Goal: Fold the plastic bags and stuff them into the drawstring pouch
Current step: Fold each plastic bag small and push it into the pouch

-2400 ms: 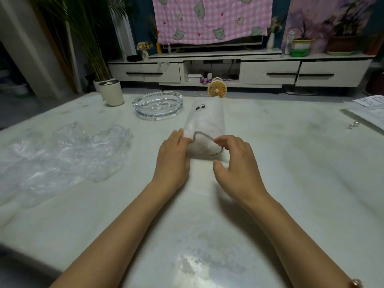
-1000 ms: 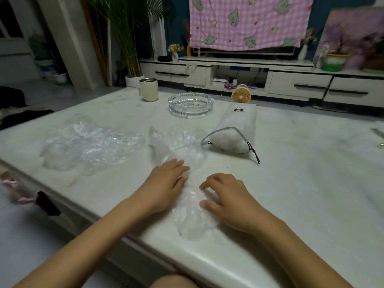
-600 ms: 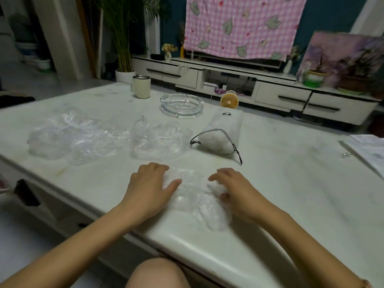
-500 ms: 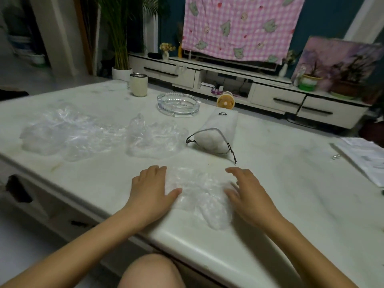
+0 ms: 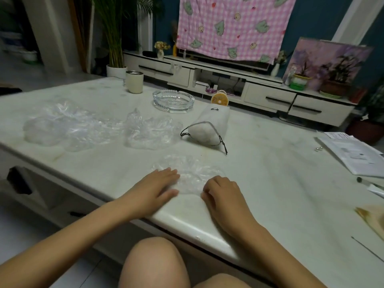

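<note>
A clear plastic bag (image 5: 188, 171) lies flat near the table's front edge. My left hand (image 5: 156, 188) presses flat on its left side with straight fingers. My right hand (image 5: 222, 194) has curled fingers pinching the bag's near right edge. The white drawstring pouch (image 5: 207, 127) lies on its side beyond, mouth toward me, with white stuffing showing and its black cord trailing right. Another crumpled clear bag (image 5: 148, 129) sits left of the pouch, and a larger heap of clear bags (image 5: 66, 125) lies at the far left.
A glass ashtray (image 5: 173, 99) and a cream cup (image 5: 134, 82) stand at the back of the marble table (image 5: 270, 173). Papers (image 5: 351, 154) lie at the right edge. My knees are below the table's front edge. A TV cabinet stands behind.
My right hand has gone from flat fingers beside the bag to curled fingers gripping its near edge. The left hand stays pressed on the bag. The view has shifted slightly.
</note>
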`<state>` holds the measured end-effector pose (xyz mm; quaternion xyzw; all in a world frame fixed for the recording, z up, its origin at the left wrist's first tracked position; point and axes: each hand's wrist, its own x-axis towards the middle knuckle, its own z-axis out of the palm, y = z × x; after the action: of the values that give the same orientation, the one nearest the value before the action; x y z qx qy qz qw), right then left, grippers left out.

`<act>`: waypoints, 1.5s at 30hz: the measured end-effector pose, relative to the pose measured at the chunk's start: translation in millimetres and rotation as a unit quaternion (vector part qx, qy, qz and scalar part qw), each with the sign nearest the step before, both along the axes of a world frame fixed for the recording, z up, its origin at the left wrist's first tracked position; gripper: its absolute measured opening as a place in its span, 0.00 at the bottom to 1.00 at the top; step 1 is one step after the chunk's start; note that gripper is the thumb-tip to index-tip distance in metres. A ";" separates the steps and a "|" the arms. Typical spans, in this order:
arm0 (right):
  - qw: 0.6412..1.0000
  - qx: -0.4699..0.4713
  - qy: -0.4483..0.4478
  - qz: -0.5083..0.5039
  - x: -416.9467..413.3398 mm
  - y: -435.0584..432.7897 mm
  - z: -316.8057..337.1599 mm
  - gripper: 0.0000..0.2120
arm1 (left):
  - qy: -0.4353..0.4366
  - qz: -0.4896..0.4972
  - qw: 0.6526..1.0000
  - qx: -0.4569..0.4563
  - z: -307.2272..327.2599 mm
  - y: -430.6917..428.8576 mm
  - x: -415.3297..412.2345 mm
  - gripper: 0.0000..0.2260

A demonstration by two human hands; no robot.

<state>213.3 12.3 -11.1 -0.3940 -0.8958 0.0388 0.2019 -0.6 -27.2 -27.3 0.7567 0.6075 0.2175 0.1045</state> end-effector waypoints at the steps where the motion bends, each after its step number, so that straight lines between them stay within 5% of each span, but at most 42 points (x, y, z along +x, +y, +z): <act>1: 1.000 -0.002 0.004 0.001 6.7 1.7 -1.4 0.09 | 0.010 -0.007 1.000 0.023 -1.1 -2.2 -2.6 0.38; 4: 1.000 0.004 0.020 0.017 27.2 3.5 5.6 0.06 | 0.049 -0.022 0.995 0.080 -4.3 -7.3 -9.2 0.21; 9: 0.996 -0.020 -0.065 0.051 42.6 -19.2 21.8 0.17 | 0.162 -0.093 0.973 0.139 15.1 -35.5 0.7 0.29; 12: 0.998 0.048 0.038 0.006 32.4 -26.4 30.9 0.18 | 0.054 -0.015 0.978 0.199 33.6 -38.7 14.4 0.30; 15: 0.994 -0.028 0.102 -0.004 0.0 -20.4 29.3 0.13 | -0.053 0.079 0.985 0.145 45.4 -24.4 39.5 0.24; 17: 0.995 -0.086 0.035 0.022 -20.4 -12.6 13.9 0.20 | 0.039 0.092 0.994 0.048 35.1 -10.3 53.8 0.20; 21: 0.988 -0.120 -0.090 0.022 -25.6 3.9 -2.4 0.26 | 0.137 0.091 0.984 -0.075 10.9 2.1 46.5 0.26; 25: 0.978 -0.114 -0.170 0.040 -1.0 10.2 -3.5 0.41 | 0.144 0.050 0.983 -0.106 8.5 -7.1 31.1 0.56; 29: 0.976 -0.126 -0.175 0.029 20.7 8.7 -5.2 0.50 | 0.153 0.017 0.980 -0.129 5.4 -7.9 27.1 0.59; 35: 0.979 -0.173 -0.101 0.037 37.5 -1.4 6.2 0.44 | 0.091 -0.014 0.994 -0.062 4.3 -14.5 21.9 0.51; 40: 0.983 -0.156 -0.070 0.069 51.1 -21.8 17.7 0.23 | 0.004 -0.096 0.986 0.140 -10.1 -30.7 1.7 0.30; 45: 0.994 -0.097 0.045 0.033 43.7 -22.7 -0.7 0.04 | 0.025 -0.102 0.982 0.156 -10.4 -27.2 1.0 0.26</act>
<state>257.0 -10.5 -11.8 -0.3801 -0.8902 0.1498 0.2017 0.4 -54.4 -37.7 0.8273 0.4879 0.2783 -0.0083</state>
